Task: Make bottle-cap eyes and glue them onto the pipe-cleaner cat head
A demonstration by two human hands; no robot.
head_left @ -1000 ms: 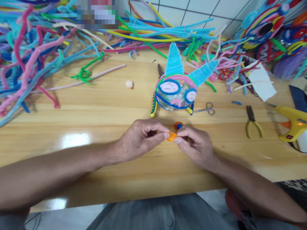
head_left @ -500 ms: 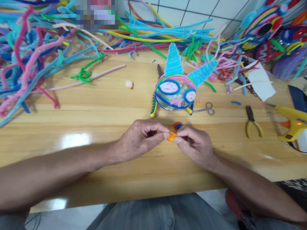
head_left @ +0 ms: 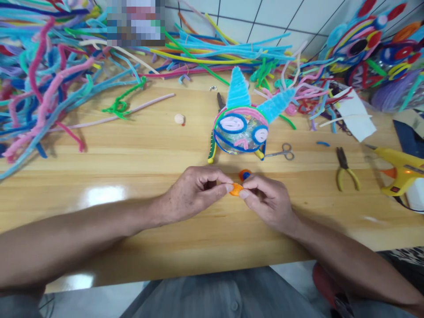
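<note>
Pinched between the fingertips of both left hand and right hand, the orange piece looks small and fuzzy.

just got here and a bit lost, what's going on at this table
The left hand and right hand pinch a small fuzzy orange piece between them. Just beyond lies an orange disc with a blue centre. Farther back sits a round mask-like face with tall light-blue fuzzy ears.

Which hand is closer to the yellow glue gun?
Right. The right hand is left of the glue gun, pinching one side of the orange piece; the left hand pinches its other side, farther away.
</note>
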